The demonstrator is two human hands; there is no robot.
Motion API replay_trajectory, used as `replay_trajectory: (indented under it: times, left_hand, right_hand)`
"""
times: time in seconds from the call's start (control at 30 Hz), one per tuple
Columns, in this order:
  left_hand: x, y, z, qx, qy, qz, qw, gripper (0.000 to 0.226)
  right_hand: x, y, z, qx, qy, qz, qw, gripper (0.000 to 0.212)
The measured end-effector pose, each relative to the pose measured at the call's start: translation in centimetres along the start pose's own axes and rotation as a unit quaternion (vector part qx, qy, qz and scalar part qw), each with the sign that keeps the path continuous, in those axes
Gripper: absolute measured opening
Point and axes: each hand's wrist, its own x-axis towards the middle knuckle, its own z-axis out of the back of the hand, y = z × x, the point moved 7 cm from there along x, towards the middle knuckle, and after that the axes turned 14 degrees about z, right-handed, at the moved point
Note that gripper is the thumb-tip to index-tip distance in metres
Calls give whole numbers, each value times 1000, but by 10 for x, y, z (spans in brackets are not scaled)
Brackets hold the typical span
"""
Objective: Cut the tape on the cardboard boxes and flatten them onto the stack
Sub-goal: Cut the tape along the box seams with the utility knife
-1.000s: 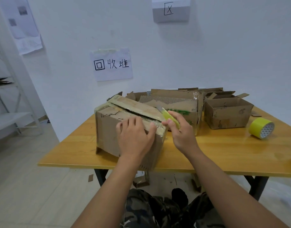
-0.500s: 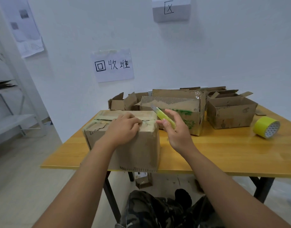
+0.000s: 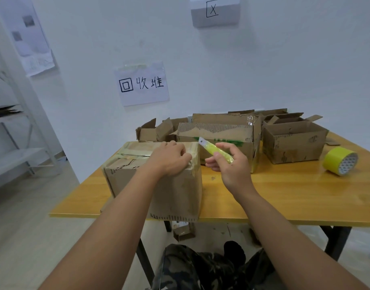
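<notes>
The box is sitting at the near edge of the table, with its taped top facing up. The left hand is resting on the top right part of the box with its fingers curled over the tape, and it looks like it is pressing down to keep the box from sliding. The right hand is pinching a yellow knife, with the blade pointing up and left, just beside the box's far right corner. To cut well, I think the blade should be running along the tape line, away from the holding fingers. A paper sign on the wall is showing a square mark and "收堆". A grey sign higher up is showing a boxed "X".
</notes>
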Motion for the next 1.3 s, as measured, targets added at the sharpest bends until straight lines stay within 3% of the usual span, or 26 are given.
replay_trajectory:
  times: [0.1, 0.23, 0.43, 0.53, 0.77, 1.03, 1.3]
  left_hand:
    - [3, 4, -3, 3, 9, -4, 1000, 41]
    - [6, 2, -2, -9, 31, -9, 999, 24]
    - [5, 1, 6, -92, -33, -35, 995, 23]
    - [9, 3, 5, -80, -47, -27, 995, 28]
    - [13, 8, -2, -74, -46, -13, 996, 45]
    - [4, 4, 5, -54, -91, -18, 994, 32]
    - [0, 2, 9, -46, -116, -4, 992, 33]
  right_hand:
    - [-1, -1, -3, -5, 17, -4, 1000, 21]
    - [-2, -8, -3, 20, 33, -35, 999, 22]
    - [3, -13, 7, 96, -5, -68, 993, 26]
    - [3, -15, 5, 98, -2, -71, 993, 25]
    - [-8, -12, -5, -5, 80, -32, 996, 31]
    - [5, 3, -5, -164, 177, 39, 970, 30]
    - [18, 10, -10, -213, 222, 34, 951, 32]
